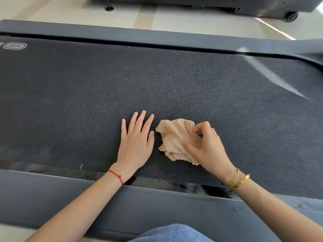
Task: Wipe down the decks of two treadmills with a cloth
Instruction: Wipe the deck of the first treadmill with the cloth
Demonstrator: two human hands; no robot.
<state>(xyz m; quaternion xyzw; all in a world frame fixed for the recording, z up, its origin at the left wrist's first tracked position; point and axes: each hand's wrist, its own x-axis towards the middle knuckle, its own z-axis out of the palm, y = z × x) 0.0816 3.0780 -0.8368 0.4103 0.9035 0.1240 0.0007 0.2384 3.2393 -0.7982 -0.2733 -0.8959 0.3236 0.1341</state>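
Observation:
A dark grey textured treadmill deck [157,81] fills most of the view, running left to right in front of me. On its near part lies a crumpled beige terry cloth [173,135]. My right hand [206,145] rests on the cloth's right side, its fingers curled and pinching the fabric. My left hand [135,140] lies flat on the deck just left of the cloth, fingers spread, holding nothing. A second treadmill [227,4] stands at the top, beyond a strip of floor.
Smooth grey side rails border the deck on the near side [87,198] and the far side [122,35]. Pale floor [87,16] lies between the two machines. My knee in blue jeans [173,233] shows at the bottom edge.

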